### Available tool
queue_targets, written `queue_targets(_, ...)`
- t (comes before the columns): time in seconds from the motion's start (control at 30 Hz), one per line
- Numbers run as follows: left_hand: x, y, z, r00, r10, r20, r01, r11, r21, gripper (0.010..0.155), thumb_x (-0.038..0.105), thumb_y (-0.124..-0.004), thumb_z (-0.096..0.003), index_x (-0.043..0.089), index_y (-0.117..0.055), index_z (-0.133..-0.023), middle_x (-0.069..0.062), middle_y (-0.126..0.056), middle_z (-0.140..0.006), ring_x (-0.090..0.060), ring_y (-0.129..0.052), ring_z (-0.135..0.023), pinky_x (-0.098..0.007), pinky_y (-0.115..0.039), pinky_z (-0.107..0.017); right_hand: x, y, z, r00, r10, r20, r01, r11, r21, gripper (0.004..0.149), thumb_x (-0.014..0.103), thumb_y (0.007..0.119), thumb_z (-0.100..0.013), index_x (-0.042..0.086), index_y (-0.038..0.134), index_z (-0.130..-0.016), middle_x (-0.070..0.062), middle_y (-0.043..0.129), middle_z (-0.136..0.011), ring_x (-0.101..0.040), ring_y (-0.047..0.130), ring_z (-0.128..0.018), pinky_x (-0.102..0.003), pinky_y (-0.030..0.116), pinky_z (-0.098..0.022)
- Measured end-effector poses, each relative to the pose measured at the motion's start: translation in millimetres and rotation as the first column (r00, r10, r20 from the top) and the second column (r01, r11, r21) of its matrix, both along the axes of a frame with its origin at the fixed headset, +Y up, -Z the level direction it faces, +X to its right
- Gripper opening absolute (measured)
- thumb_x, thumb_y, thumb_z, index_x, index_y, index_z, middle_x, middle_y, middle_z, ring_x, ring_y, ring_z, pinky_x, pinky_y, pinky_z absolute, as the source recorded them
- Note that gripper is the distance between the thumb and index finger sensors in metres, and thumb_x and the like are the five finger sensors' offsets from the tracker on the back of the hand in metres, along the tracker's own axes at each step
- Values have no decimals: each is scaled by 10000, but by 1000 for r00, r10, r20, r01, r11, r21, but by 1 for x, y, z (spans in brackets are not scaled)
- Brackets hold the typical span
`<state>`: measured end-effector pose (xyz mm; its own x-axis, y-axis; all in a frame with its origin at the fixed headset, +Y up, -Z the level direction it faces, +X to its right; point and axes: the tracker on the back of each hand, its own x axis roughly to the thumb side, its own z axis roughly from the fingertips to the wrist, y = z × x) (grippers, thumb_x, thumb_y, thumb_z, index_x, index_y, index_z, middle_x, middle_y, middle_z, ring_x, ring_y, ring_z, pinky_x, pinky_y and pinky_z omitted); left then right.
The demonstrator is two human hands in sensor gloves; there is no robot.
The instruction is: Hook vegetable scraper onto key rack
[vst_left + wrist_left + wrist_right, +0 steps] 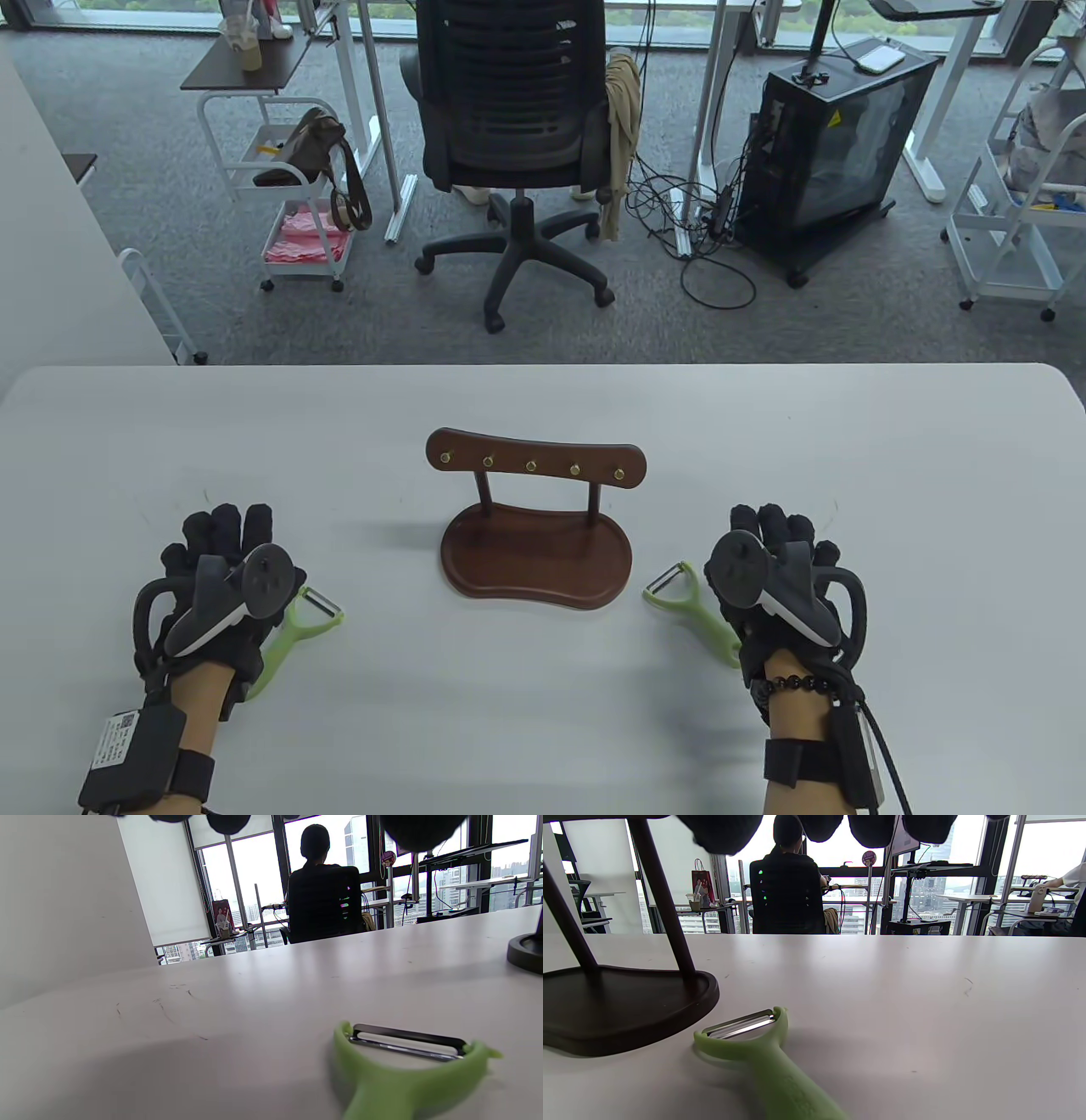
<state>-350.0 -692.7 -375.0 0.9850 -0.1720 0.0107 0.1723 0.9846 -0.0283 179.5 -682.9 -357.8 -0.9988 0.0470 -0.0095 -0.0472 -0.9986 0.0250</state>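
Observation:
A dark wooden key rack (536,461) with several brass hooks stands on its base (536,556) at the table's middle. Two green vegetable scrapers lie flat on the table. The left one (299,622) lies just right of my left hand (222,535), its handle end hidden under the palm. The right one (689,604) lies just left of my right hand (774,531), its handle running under the hand. Both hands hover palm down with fingers spread, and hold nothing. The wrist views show each scraper (407,1073) (763,1058) on the table below the fingertips (420,830) (725,832).
The white table (543,730) ends at a far edge behind the rack. An office chair (517,127), carts and a computer case stand on the floor beyond. The rack's base shows in the right wrist view (619,1005).

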Motion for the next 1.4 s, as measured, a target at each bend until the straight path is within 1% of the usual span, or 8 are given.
queue_targets(0.13,0,0,0,1000,3,1,-3,1000,1,821,576,-595,-560,119,-282,-1166,-315,-308,-1185,-619,-367,-1079,-775,-425,-712,-5,-7,-2,1000,13,0,-13,999,-40,743,424,644,-584,-21,395,-1124,-372,431,-1125,-644,516,-988,-799,451,-672)
queue_targets(0.2,1,0,1,1000,2,0,-2,1000,0,817,575,-596,-559,119,-291,-1164,-316,-315,-1184,-619,-373,-1078,-775,-428,-711,-9,-15,-5,1000,30,1,-30,995,-91,756,423,655,-581,-48,407,-1117,-370,476,-1109,-634,571,-971,-786,492,-676)
queue_targets(0.33,1,0,1,1000,2,0,-2,1000,1,810,575,-596,-559,117,-310,-1163,-312,-325,-1185,-617,-377,-1079,-774,-430,-712,-15,-33,-10,998,58,-1,-57,983,-173,754,413,687,-571,-55,431,-1104,-331,567,-1076,-586,666,-942,-749,571,-675)
queue_targets(0.43,1,0,1,1000,2,0,-2,1000,1,803,574,-596,-559,119,-324,-1162,-312,-332,-1184,-614,-383,-1080,-774,-433,-712,-19,-48,-15,994,109,-2,-106,967,-233,752,409,710,-562,-55,453,-1094,-303,621,-1050,-552,726,-916,-724,619,-670)
queue_targets(0.67,1,0,1,1000,3,0,-3,1000,2,805,574,-596,-559,117,-320,-1162,-311,-330,-1184,-610,-383,-1081,-774,-433,-712,-26,-72,-21,980,200,-22,-196,928,-317,762,431,733,-544,-53,491,-1080,-250,702,-1000,-483,813,-866,-676,695,-654)
queue_targets(0.87,1,1,1,1000,3,0,-3,1000,2,807,573,-597,-559,114,-322,-1162,-314,-331,-1183,-611,-387,-1080,-774,-435,-711,-28,-82,-22,969,245,-40,-242,903,-354,755,438,742,-538,-45,515,-1072,-220,742,-970,-451,841,-843,-655,719,-647)
queue_targets(1.0,1,1,1,1000,6,1,-6,1000,5,804,573,-596,-560,113,-326,-1162,-312,-333,-1184,-607,-389,-1081,-772,-436,-712,-32,-85,-23,960,274,-50,-273,893,-356,745,435,746,-538,-44,529,-1066,-202,764,-948,-428,856,-826,-640,737,-638)
queue_targets(1.4,1,1,0,1000,11,5,-11,1000,8,802,572,-598,-559,105,-344,-1160,-316,-339,-1182,-608,-396,-1080,-771,-440,-712,-37,-85,-24,949,308,-67,-312,887,-339,697,430,725,-547,-24,572,-1053,-200,782,-936,-437,864,-817,-646,734,-636)
